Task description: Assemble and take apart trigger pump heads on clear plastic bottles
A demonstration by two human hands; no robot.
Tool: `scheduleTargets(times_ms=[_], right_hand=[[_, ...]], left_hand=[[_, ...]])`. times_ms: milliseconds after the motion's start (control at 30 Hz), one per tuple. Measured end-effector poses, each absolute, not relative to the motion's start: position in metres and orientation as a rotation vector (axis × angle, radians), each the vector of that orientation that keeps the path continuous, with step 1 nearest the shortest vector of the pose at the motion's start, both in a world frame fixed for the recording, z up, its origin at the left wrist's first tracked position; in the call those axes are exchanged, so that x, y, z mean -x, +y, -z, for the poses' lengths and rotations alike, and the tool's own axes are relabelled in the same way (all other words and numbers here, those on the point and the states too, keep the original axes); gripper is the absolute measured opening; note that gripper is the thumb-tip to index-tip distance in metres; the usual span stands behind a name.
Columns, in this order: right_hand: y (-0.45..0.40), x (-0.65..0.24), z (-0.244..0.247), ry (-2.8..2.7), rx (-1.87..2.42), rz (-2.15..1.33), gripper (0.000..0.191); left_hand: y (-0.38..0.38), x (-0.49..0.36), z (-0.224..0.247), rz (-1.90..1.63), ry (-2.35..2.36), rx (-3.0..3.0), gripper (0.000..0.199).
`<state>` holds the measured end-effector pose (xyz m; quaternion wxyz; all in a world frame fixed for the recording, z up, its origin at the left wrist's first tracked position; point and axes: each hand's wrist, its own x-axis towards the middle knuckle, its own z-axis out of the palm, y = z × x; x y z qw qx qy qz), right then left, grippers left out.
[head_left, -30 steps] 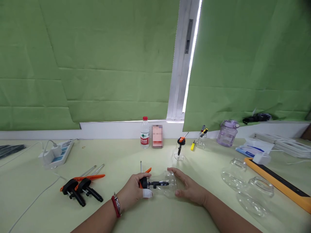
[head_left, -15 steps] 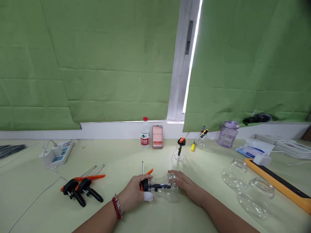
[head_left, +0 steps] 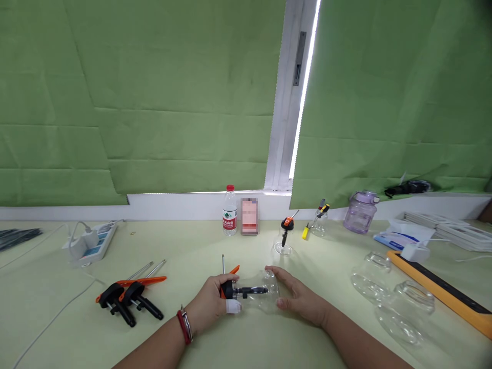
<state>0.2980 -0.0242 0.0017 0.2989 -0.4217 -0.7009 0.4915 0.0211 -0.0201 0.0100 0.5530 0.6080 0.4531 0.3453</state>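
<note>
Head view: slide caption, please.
Left hand on its black-and-orange lever top, right hand at its base, a clear bottle is held sideways.

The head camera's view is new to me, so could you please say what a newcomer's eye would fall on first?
Probably the green blinds filling the upper part, with a bright window gap between them. Low in the middle, over the table, the left hand grips the black-and-orange top of a clear bottle held sideways, while the right hand is at its wide end. Two similar tops lie to the left.
</note>
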Motion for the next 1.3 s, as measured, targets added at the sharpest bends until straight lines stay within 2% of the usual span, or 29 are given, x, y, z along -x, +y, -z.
scheduleTargets(times_ms=[167,367,633,800,1133,1300], right_hand=[[-0.026,-0.294,-0.01,-1.815,1.2,-1.322,0.081],[-0.031,-0.285,-0.024,-1.914,1.215,-1.224,0.066],[-0.029,-0.29,-0.016,-1.916,1.227,-1.249,0.072],[-0.026,-0.298,-0.007,-1.909,1.093,-1.321,0.092],[-0.025,-0.296,-0.005,-1.806,1.169,-1.333,0.078],[-0.027,-0.288,-0.017,-1.908,1.15,-1.235,0.062]], left_hand=[[-0.022,-0.022,-0.013,-0.799,1.067,-1.436,0.069],[-0.022,-0.022,-0.014,-0.791,1.04,-1.422,0.07],[-0.022,-0.023,-0.014,-0.785,1.04,-1.416,0.068],[-0.023,-0.025,-0.017,-0.801,1.045,-1.379,0.069],[-0.023,-0.024,-0.018,-0.81,1.069,-1.406,0.064],[-0.022,-0.024,-0.014,-0.804,1.073,-1.427,0.066]])
